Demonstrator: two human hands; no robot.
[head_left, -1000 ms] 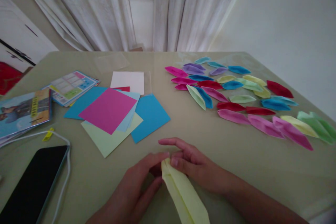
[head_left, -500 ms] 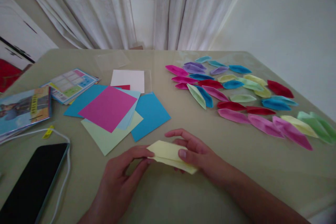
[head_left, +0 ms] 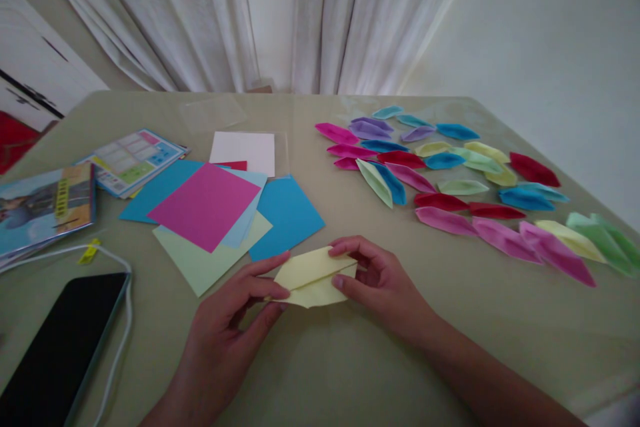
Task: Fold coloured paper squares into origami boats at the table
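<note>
A folded pale yellow paper piece [head_left: 313,275] is held just above the olive table [head_left: 450,320], lying crosswise between my two hands. My left hand [head_left: 227,320] pinches its left end with thumb and fingers. My right hand [head_left: 383,283] grips its right end, thumb below and fingers curled over the top edge. Both hands are closed on the paper.
Flat coloured sheets [head_left: 210,207] lie fanned out just beyond my left hand. Several folded paper boats [head_left: 450,177] are spread over the right half. A dark phone [head_left: 60,347] with a white cable [head_left: 120,320] sits front left, and booklets [head_left: 45,203] lie at the left edge.
The yellow piece was turned from pointing toward me to lying sideways, then lifted slightly farther from me. Both hands kept hold and moved forward.
</note>
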